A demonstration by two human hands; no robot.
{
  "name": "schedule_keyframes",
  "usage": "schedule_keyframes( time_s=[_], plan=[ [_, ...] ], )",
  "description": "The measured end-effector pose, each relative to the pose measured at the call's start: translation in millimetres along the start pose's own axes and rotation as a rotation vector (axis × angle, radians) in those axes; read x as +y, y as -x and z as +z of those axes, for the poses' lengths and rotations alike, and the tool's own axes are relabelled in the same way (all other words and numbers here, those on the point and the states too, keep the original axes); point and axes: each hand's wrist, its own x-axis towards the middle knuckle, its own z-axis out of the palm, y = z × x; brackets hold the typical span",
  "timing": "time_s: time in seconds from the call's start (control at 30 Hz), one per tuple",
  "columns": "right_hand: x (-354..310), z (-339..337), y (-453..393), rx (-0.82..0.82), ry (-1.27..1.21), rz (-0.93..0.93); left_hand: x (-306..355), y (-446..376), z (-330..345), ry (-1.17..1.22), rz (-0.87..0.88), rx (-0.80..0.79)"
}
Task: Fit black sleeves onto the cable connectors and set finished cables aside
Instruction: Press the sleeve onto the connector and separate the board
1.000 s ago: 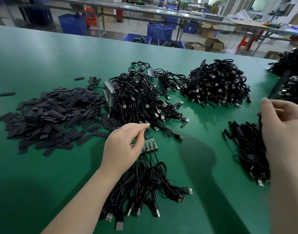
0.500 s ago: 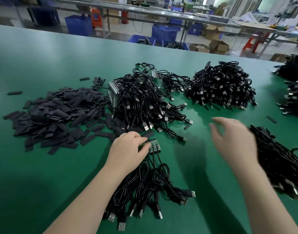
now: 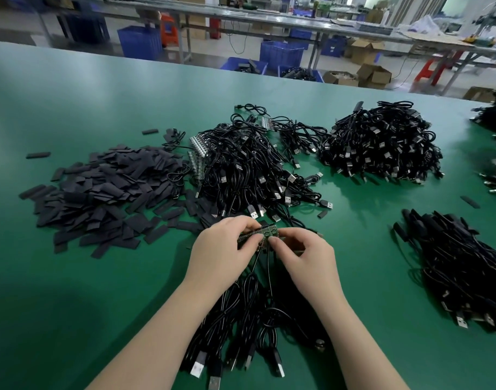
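A strip of small green circuit-board connectors (image 3: 262, 231) is lifted just above the green table, with black USB cables (image 3: 249, 313) hanging from it toward me. My left hand (image 3: 222, 256) grips the strip's left part between thumb and fingers. My right hand (image 3: 303, 256) pinches its right end. A heap of flat black sleeves (image 3: 100, 192) lies to the left. A pile of sleeved cables (image 3: 463, 266) lies at the right. The boards' undersides are hidden by my fingers.
A tangle of unsleeved cables with board strips (image 3: 249, 170) sits behind my hands, and a denser cable pile (image 3: 381, 142) lies farther right. More cable heaps (image 3: 494, 153) reach the right edge. Stray sleeves (image 3: 469, 201) dot the green table (image 3: 58, 305). Benches and blue crates stand beyond.
My right hand left the cable pile at the right and came in to pinch the board strip. My left hand closed on the strip and lifted it slightly.
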Motion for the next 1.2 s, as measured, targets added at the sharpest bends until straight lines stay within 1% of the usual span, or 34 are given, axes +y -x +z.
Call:
schedule_keyframes(
  time_s=[0.17, 0.27, 0.47, 0.73, 0.87, 1.2],
  plan=[
    [0, -3, 3, 0.039, -0.127, -0.085, 7, 3, -5, -0.002, 0.092, 0.034],
    [-2, -4, 4, 0.070, -0.173, -0.125, 9, 3, -5, 0.018, 0.103, 0.032],
    [-6, -8, 5, 0.130, -0.112, -0.276, 14, 5, -4, 0.087, 0.124, 0.013],
    [-9, -12, 5, 0.083, -0.160, -0.272, 15, 6, -4, 0.174, 0.112, -0.004],
    [-8, -15, 4, 0.038, -0.130, -0.290, 16, 7, -2, 0.191, 0.088, -0.018],
    [-3, -7, 7, 0.194, -0.080, -0.379, 16, 6, 3, 0.148, 0.093, 0.003]
  ],
)
